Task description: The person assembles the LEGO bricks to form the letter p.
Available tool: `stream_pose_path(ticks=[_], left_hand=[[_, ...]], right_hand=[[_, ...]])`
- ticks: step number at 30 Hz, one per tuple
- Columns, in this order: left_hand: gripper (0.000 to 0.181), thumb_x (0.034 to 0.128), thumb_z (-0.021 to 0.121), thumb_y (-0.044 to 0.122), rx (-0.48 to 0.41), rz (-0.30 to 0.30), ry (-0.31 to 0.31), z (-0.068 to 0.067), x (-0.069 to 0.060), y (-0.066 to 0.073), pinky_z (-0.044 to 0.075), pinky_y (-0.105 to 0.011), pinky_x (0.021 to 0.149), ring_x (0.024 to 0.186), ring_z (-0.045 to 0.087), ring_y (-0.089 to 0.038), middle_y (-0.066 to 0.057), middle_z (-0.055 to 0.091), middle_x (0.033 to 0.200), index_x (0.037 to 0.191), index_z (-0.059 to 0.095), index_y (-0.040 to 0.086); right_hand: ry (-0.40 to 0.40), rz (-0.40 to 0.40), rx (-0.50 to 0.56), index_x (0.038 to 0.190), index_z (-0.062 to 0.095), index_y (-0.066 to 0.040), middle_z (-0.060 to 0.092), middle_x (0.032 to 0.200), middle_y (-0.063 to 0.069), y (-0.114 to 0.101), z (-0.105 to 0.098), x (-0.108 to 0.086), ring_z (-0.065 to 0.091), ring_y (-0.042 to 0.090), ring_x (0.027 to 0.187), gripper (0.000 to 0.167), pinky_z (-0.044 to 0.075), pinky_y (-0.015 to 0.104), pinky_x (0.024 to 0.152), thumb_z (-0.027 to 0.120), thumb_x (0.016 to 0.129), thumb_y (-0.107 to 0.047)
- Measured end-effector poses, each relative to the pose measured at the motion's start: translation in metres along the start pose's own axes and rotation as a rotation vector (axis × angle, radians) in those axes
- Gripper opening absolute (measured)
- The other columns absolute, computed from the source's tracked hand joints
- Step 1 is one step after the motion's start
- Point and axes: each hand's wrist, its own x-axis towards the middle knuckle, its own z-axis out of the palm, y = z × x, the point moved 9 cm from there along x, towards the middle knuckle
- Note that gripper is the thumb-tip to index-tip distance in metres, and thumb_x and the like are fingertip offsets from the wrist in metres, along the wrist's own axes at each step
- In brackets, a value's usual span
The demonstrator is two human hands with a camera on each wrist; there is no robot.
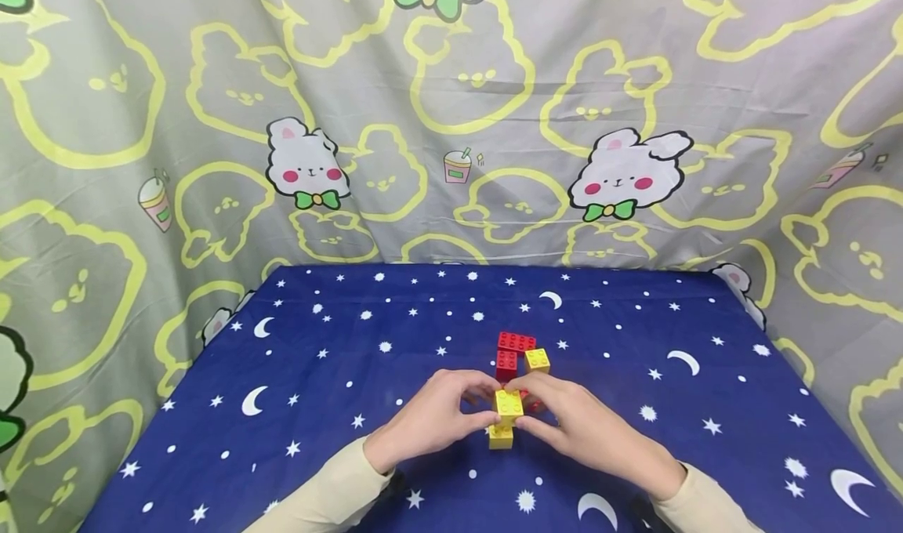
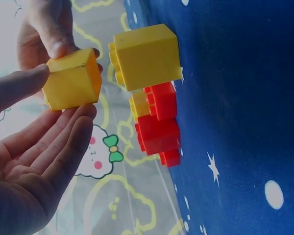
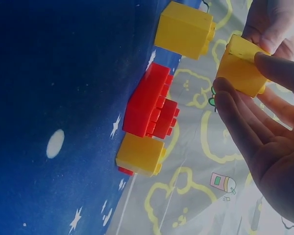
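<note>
Both hands hold one yellow toy building brick (image 1: 509, 407) above the table. My left hand (image 1: 440, 414) pinches it from the left between thumb and fingers; my right hand (image 1: 585, 427) does so from the right. In the left wrist view, the raised brick (image 2: 71, 82) shows a smooth side, apart from the other bricks. A second yellow brick (image 1: 501, 439) stands on the cloth just below the hands, studs facing up. Beyond the hands lie a long red brick (image 1: 517, 342), a smaller red brick (image 1: 505, 364) and another yellow brick (image 1: 537, 360). A further red brick (image 3: 148, 100) is partly hidden by my right hand in the head view.
A dark blue cloth (image 1: 339, 392) with white stars and moons covers the table. Behind it and along both sides hangs a grey curtain (image 1: 494, 219) with yellow outlines and white rabbit faces.
</note>
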Motion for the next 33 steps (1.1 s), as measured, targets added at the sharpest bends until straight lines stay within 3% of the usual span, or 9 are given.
stream_pose_path(ticks=[7, 16, 23, 33], left_hand=[[0.031, 0.0904, 0.08, 0.024, -0.005, 0.001, -0.011, 0.001, -0.001, -0.001, 0.059, -0.03, 0.088, 0.095, 0.071, -0.007, 0.009, 0.074, 0.109, 0.119, 0.073, 0.016], [0.03, 0.0902, 0.081, 0.023, 0.009, -0.002, -0.026, 0.003, -0.001, -0.005, 0.059, -0.025, 0.085, 0.09, 0.068, 0.003, 0.009, 0.075, 0.108, 0.118, 0.073, 0.016], [0.028, 0.0903, 0.08, 0.021, -0.007, -0.005, -0.032, 0.006, -0.002, -0.008, 0.059, -0.024, 0.083, 0.089, 0.068, 0.003, 0.008, 0.074, 0.107, 0.116, 0.072, 0.014], [0.027, 0.0901, 0.081, 0.02, -0.041, -0.029, -0.056, 0.009, -0.004, -0.011, 0.058, -0.021, 0.082, 0.089, 0.068, 0.003, 0.007, 0.075, 0.106, 0.115, 0.072, 0.013]], right_hand=[[-0.01, -0.019, 0.049, 0.129, 0.062, -0.02, 0.067, 0.115, -0.008, 0.0, 0.004, 0.001, 0.069, 0.006, 0.093, 0.042, 0.061, 0.03, 0.081, 0.08, 0.09, -0.016], [-0.043, 0.012, 0.081, 0.129, 0.062, -0.021, 0.067, 0.117, -0.008, 0.002, 0.011, 0.001, 0.068, 0.004, 0.097, 0.039, 0.06, 0.027, 0.083, 0.077, 0.093, -0.021], [-0.023, -0.024, 0.072, 0.127, 0.062, -0.02, 0.067, 0.117, -0.008, 0.002, 0.013, 0.0, 0.068, 0.005, 0.099, 0.035, 0.06, 0.027, 0.084, 0.076, 0.094, -0.021], [-0.061, 0.018, 0.064, 0.128, 0.062, -0.021, 0.065, 0.116, -0.012, 0.005, 0.02, -0.001, 0.066, 0.003, 0.101, 0.037, 0.06, 0.029, 0.088, 0.076, 0.094, -0.02]])
